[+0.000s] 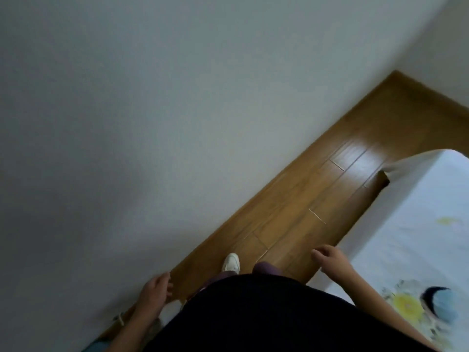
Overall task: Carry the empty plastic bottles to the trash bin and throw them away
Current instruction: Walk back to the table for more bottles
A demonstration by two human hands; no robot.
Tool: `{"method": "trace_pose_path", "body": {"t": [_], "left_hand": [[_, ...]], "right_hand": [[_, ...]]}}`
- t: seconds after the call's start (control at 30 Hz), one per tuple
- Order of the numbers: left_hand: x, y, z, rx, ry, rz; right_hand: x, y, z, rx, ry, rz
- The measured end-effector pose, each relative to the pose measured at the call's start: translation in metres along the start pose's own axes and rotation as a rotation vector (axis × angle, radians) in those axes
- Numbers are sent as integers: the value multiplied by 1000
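No text, labels, brands, numbers or signs readable anywhere; only a blurred flower print on the bed sheet [416, 224], right.

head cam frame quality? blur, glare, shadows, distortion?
Head view: soft motion blur all over, with the left hand and right hand smeared; a bright glare patch on the wood floor beside the bed; a dark shadow on the lower-left wall; wide-angle curving of straight edges; the frame is strongly tilted.
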State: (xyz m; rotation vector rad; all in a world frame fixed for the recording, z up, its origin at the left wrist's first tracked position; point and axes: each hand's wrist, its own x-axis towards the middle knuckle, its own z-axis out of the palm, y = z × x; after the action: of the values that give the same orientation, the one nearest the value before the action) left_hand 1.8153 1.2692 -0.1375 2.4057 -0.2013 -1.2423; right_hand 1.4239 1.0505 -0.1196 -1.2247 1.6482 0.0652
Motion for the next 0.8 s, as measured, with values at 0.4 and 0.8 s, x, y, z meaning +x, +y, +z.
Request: {"method": "trace_pose_path", "body": {"t": [0.4, 0.8], "left_hand": [[56, 256, 133, 532, -394, 425], [53, 403, 268, 588, -392, 396]], "right_hand": [[-45, 116, -10, 550, 258, 482], [78, 101, -176, 586, 283, 464]]}}
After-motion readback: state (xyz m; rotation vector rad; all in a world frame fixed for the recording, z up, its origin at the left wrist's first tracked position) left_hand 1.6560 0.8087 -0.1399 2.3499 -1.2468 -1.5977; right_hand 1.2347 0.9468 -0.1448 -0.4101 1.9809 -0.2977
